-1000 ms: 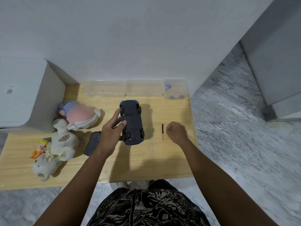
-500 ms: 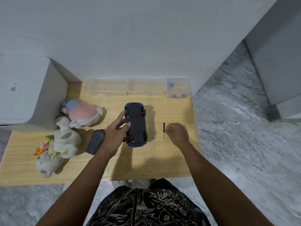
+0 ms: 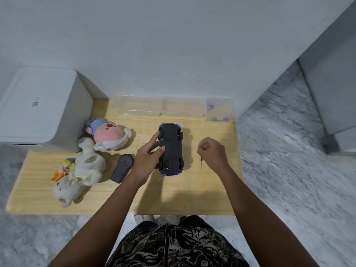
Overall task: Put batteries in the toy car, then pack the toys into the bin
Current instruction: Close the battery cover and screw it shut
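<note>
Wooden bench (image 3: 173, 199) holds an upside-down toy car (image 3: 171, 151); remote (image 3: 121, 168); plush toys (image 3: 84, 168); clear boxes (image 3: 159, 107) along the back; small screwdriver (image 3: 201, 163).

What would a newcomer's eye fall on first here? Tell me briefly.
First, the toy car lying upside down mid-table, steadied by the left hand. Next, the right hand beside it, fingers curled over a thin screwdriver. Then the plush toys heaped at the table's left edge, beside a dark remote.
</note>
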